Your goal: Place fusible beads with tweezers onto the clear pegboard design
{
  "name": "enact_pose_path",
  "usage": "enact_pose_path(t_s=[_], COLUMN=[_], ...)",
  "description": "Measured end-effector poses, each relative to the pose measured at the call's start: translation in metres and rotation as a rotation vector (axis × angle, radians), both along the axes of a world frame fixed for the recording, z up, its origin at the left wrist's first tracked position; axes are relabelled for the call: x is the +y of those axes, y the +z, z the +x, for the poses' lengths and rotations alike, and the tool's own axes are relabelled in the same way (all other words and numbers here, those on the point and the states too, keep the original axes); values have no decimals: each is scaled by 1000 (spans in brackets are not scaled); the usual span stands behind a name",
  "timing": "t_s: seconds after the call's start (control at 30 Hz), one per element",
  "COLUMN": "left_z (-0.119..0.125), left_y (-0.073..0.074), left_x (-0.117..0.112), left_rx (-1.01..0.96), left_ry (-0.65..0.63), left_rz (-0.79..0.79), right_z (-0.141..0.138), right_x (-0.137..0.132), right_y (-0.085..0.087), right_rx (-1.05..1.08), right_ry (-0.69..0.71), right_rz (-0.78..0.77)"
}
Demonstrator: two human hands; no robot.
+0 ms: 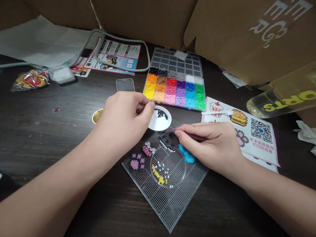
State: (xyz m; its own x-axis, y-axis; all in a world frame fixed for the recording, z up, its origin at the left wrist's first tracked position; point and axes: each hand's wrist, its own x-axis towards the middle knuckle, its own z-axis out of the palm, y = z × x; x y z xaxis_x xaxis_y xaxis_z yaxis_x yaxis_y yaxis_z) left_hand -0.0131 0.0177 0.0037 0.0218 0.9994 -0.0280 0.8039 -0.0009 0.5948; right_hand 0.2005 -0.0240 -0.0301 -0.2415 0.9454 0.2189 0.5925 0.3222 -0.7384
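Note:
My left hand (pixel 129 113) is closed, thumb and forefinger pinched at the rim of a small white dish (pixel 158 124) of black beads (pixel 162 114). My right hand (pixel 214 141) grips thin, dark reddish tweezers (pixel 191 134), their tip close to the dish's lower right edge. Below lies a clear pegboard (pixel 170 210), turned cornerwise. It bears a pink paw (pixel 137 163) of beads, a pink and white piece (pixel 148 149), a blue piece (pixel 187 154) and a row of white beads (pixel 167 146). A clear round dish (pixel 181 179) with yellow and white beads rests on the board.
Behind the hands stands an open bead box (pixel 175 89) sorted by colour. A pattern sheet (pixel 261 151) with a white spoon (pixel 217 113) lies right, near a clear bottle (pixel 283 93). Left are a gold dish (pixel 97 116), a phone-shaped object (pixel 125 85), a bagged bundle (pixel 32 80) and a cable (pixel 148 54).

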Motion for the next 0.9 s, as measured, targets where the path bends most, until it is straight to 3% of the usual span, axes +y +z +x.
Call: enact_pose_path(t_s=[0.63, 0.9], left_z=[0, 0], left_y=[1, 5], left_x=[1, -5], left_rx=[9, 56], left_ry=[-4, -44], left_rz=[-25, 18], right_z=[0, -4], right_x=[0, -9], right_y=[4, 15], right_rx=[-21, 43], right_ry=[-22, -113], right_rz=[-20, 181])
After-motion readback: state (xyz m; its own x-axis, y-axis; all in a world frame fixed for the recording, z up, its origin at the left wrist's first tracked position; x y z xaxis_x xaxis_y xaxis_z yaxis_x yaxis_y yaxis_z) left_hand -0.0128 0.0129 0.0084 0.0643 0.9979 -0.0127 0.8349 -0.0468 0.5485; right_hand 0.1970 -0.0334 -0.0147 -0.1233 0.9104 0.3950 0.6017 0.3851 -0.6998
